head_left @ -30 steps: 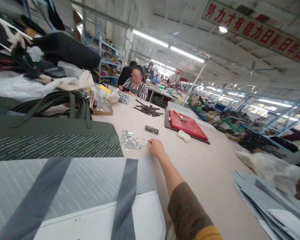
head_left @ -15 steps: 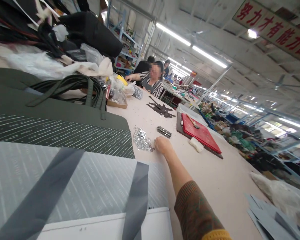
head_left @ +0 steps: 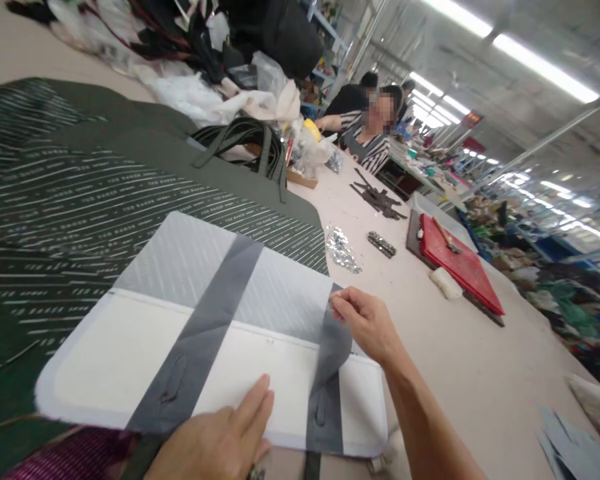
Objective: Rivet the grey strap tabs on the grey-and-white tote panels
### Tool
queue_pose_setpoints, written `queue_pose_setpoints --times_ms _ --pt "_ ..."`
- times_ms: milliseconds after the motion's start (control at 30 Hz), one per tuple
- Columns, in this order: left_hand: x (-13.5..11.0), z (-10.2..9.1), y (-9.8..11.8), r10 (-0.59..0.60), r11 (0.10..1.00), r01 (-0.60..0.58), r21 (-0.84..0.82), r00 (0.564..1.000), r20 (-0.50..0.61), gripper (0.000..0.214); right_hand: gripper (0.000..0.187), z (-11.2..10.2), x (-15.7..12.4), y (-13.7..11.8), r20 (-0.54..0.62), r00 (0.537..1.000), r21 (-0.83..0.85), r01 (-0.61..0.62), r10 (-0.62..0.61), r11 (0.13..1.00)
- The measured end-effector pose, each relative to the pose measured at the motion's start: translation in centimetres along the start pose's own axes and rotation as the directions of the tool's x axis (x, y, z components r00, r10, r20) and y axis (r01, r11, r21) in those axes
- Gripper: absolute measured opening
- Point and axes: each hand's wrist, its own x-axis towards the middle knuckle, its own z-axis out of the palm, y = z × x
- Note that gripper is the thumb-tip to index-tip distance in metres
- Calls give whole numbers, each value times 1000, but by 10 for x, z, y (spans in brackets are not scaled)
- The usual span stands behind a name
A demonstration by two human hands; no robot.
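Note:
A panel [head_left: 280, 393], white along its near half and grey with diagonal print beyond, lies at an angle before me. Two dark grey strips cross it: the left strip [head_left: 220, 300] lies flat, while the right strip [head_left: 325, 367] is curled up in its upper part. Each strip has a slot-like mark near its lower end. My right hand [head_left: 363, 317] is closed in a pinch at the curled strip's upper end; anything small between the fingertips is hidden. My left hand [head_left: 215, 437] rests with outstretched fingers on the panel's near edge.
Dark green printed material [head_left: 145, 193] spreads under and behind the panel. Beyond lie small silver metal pieces [head_left: 343, 250], a metal row [head_left: 381, 244], dark strips [head_left: 377, 197] and a red slab [head_left: 455, 267] with a hammer [head_left: 445, 235]. A co-worker [head_left: 370, 133] sits at the back.
My right hand has come back from the silver pieces to the right strip, which is now curled. My left hand has come into view on the panel. The view has tilted downward.

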Motion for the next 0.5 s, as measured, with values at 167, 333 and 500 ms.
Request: queue_pose_setpoints --times_ms 167,333,500 --pt "14 -24 5 -50 998 57 -38 987 154 40 19 45 -39 -34 109 992 -24 71 -68 997" --pt "14 -29 6 -67 992 89 -91 974 218 41 18 60 -40 -37 118 969 -64 227 -219 972" --pt "13 -27 5 -68 987 92 -132 982 174 38 23 62 -33 -40 217 892 -135 431 -398 892"
